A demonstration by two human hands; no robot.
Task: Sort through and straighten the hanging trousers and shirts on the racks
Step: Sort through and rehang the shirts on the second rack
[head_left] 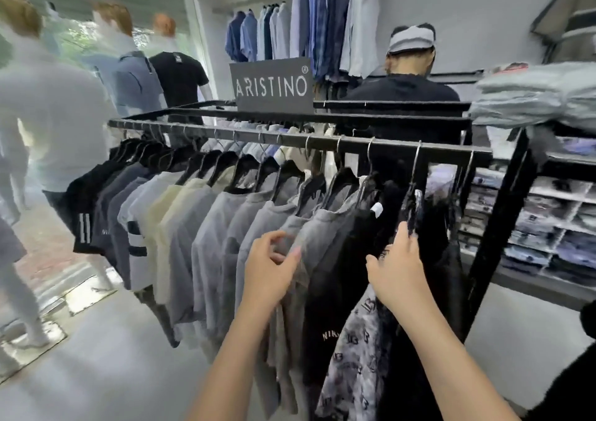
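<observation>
The rack rail (pixel 322 141) runs from upper left to right across the head view. A row of shirts on black hangers hangs from it, ordered black, navy, cream and grey, then black at the right end.

Left hand (pixel 271 266): the fingers are curled and the thumb is opposed, pinching the front edge of a grey shirt (pixel 258 227) at shoulder height, below the rail. This shirt hangs just left of the black shirt (pixel 338 275) with a white chest print.

Right hand (pixel 400 269): it grips a black garment (pixel 445 259) near its shoulder, with the thumb pointing up toward the hanger. The fingers are hidden behind the fabric. A grey patterned shirt (pixel 354 356) hangs directly beneath this wrist.

The two hands are near each other, with the black printed shirt between them.

An ARISTINO sign (pixel 272 85) stands on top of the rack. Folded stock (pixel 532 98) lies at the right end.
</observation>
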